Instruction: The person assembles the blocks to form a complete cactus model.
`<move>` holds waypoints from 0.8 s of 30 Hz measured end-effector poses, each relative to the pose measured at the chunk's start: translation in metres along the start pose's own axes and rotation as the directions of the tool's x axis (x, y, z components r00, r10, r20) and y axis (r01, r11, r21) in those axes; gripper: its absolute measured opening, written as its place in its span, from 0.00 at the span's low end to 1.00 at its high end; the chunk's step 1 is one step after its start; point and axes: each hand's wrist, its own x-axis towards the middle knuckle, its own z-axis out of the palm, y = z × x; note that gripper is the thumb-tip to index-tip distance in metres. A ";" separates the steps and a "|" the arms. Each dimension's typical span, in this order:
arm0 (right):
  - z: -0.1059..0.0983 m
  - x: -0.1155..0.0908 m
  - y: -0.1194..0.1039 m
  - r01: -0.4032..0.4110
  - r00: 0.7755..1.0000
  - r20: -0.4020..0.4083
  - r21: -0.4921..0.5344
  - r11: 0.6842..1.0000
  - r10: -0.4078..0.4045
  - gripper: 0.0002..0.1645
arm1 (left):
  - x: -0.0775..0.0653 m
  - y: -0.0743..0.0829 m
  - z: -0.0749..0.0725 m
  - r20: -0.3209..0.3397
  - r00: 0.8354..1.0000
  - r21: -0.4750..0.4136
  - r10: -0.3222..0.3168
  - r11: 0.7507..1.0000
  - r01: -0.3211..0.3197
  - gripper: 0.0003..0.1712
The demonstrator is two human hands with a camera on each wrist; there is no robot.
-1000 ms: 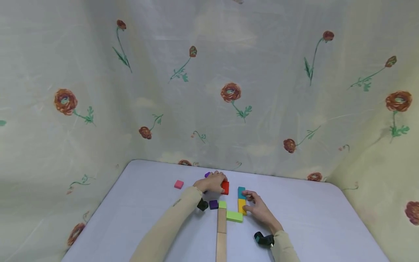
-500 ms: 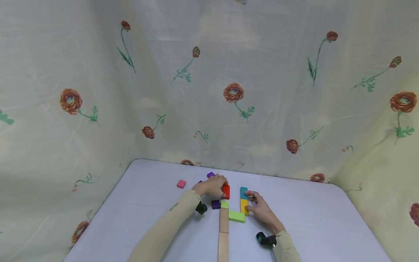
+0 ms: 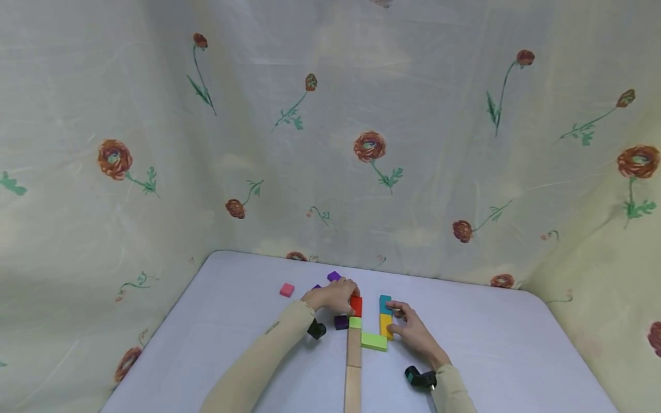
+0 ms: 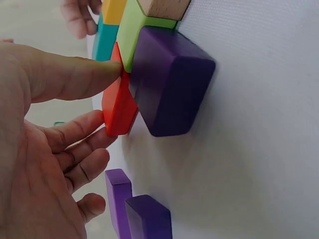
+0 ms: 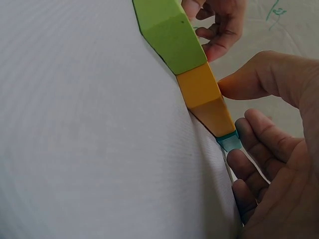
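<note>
My left hand pinches a red block between thumb and fingers, as the left wrist view shows. The red block lies flat, its near end against a small light green block that continues a line of wooden blocks. A dark purple block stands beside the green one. My right hand rests at a yellow block and a teal block set end to end. Its thumb touches the yellow block; its fingers lie by the teal one. A longer light green block joins the wooden line to the yellow block.
Farther back lie purple blocks, partly hidden by my left hand, and a pink block to their left. The white table meets a flowered cloth at its back. A black device sits at each wrist.
My left hand has drawn the red block nearer, up to the small green block, uncovering more of the purple blocks behind. My right hand keeps its place at the yellow and teal blocks.
</note>
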 end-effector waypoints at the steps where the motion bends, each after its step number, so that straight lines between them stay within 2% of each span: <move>1: 0.000 0.000 0.000 -0.001 1.000 0.002 0.002 1.000 0.001 0.34 | 0.000 0.000 0.000 0.002 1.000 0.004 0.002 1.000 -0.002 0.25; 9: 0.001 -0.001 -0.003 -0.016 1.000 0.008 0.022 1.000 0.016 0.35 | -0.003 0.001 -0.001 -0.001 1.000 0.048 0.022 0.999 -0.022 0.27; 19: 0.000 -0.001 -0.003 -0.010 1.000 0.010 0.019 1.000 0.009 0.35 | -0.004 0.001 0.000 -0.003 1.000 0.003 0.010 1.000 -0.010 0.27; 24: 0.000 -0.001 -0.003 -0.007 1.000 0.009 0.018 1.000 0.007 0.35 | -0.005 -0.004 -0.001 -0.040 0.999 -0.053 -0.004 0.999 0.002 0.27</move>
